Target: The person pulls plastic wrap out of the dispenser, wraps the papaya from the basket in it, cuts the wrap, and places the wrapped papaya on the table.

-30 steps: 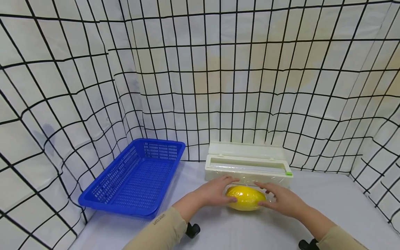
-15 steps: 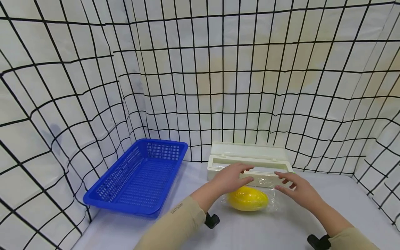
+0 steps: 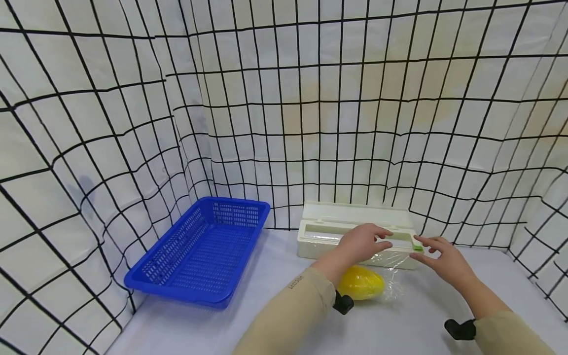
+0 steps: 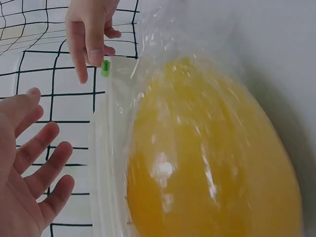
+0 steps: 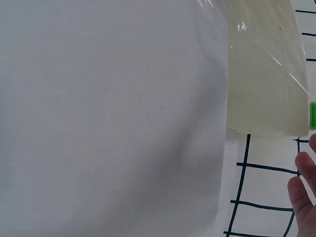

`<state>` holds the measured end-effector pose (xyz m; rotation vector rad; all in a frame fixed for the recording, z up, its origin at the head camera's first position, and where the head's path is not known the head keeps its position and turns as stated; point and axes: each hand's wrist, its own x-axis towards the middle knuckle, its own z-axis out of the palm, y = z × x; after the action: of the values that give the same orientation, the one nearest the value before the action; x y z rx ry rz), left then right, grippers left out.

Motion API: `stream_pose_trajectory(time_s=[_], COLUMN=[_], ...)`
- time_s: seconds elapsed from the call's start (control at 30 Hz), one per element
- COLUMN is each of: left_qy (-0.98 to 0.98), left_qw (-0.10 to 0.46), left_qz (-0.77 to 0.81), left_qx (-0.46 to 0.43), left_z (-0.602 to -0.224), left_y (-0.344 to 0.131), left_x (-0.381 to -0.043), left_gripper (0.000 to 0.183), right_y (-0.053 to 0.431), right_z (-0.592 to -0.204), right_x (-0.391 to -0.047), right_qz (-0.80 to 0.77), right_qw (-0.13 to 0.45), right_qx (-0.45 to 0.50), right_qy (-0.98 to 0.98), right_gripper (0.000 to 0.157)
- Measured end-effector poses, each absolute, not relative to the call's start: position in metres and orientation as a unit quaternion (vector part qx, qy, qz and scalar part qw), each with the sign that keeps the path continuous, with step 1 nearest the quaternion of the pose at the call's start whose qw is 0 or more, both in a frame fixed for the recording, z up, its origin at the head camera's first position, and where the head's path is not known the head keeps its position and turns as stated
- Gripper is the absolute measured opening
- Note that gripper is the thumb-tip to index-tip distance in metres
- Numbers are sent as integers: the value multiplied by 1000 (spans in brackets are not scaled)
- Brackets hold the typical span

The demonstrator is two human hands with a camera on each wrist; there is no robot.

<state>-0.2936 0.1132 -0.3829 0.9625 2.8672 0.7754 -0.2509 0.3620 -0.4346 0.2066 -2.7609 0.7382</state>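
Observation:
A yellow oval object (image 3: 361,283), wrapped in clear cling film, lies on the white table in front of a white cling film dispenser box (image 3: 310,248). Film stretches from the box over the object, as the left wrist view shows up close. My left hand (image 3: 361,242) hovers above the box front with relaxed, spread fingers, holding nothing. Near the box's right end is my right hand (image 3: 445,259), its thumb and index fingertips right at the green slide cutter (image 3: 418,248). In the right wrist view its other fingers are loosely spread beside the green cutter (image 5: 312,116).
A blue perforated plastic basket (image 3: 222,261) stands at the left of the table. The dispenser's lid (image 3: 355,213) is raised at the back. White walls covered by a black grid (image 3: 288,123) enclose the table.
Both hands have left the yellow object and moved up and right to the dispenser. The right hand has arrived at the green cutter. The object stays on the table.

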Motion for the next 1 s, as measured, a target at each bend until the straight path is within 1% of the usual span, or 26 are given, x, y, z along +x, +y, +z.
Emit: stream_pose_trajectory(time_s=[0.1,0.23,0.4,0.5,0.7,1.0], left_qy=[926,937,950,957,970,979], left_qw=[7,10,15,7,6,0], left_qz=[233,217,198,181,138,75], left_qx=[296,273,240,226,202,187], left_z=[-384,-384,-386,-388,-395,-404], left_y=[131,153,173,181,198,217], left_x=[-295,-293,-291,-291,-293,-301], left_gripper=[34,32,29,27,24,24], right_y=[365,368,369,366,368,368], right_z=[-435,-438,-448,-453,-459,-457], right_x=[-254,-259,-266,-269,-270,-272], right_qz=[254,254,248,245,242,262], right_qw=[117,113,127,137,146,133], right_qx=[64,62,71,78,75,67], right_qy=[-958,-959,-958,-957,-956,-954], right_gripper=[69,70,65,61,56,51])
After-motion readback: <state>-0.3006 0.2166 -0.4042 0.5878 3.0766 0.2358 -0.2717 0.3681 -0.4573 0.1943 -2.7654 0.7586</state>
